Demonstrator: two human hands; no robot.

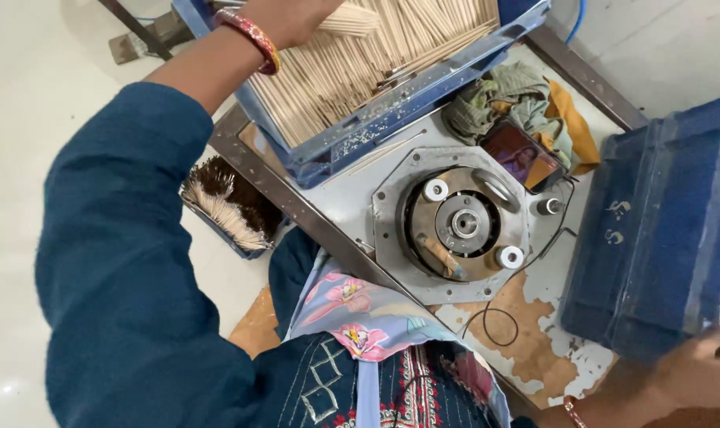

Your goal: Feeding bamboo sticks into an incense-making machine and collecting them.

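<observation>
The left hand [293, 16] reached into one blue tray [392, 111] of countless thin sticks [336, 71], its fingers hidden beyond the frame. The right hand [697, 364] rested against a second blue tray [653, 238], fingers unclear. Two white rollers [435, 189] sat between.

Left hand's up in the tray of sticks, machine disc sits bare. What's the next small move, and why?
Probably lift the left hand with its bunch of sticks clear of the blue tray and bring it toward the round metal disc. The hand is already on a bunch, the disc holds no sticks, and the right hand rests at the blue crate.
</observation>
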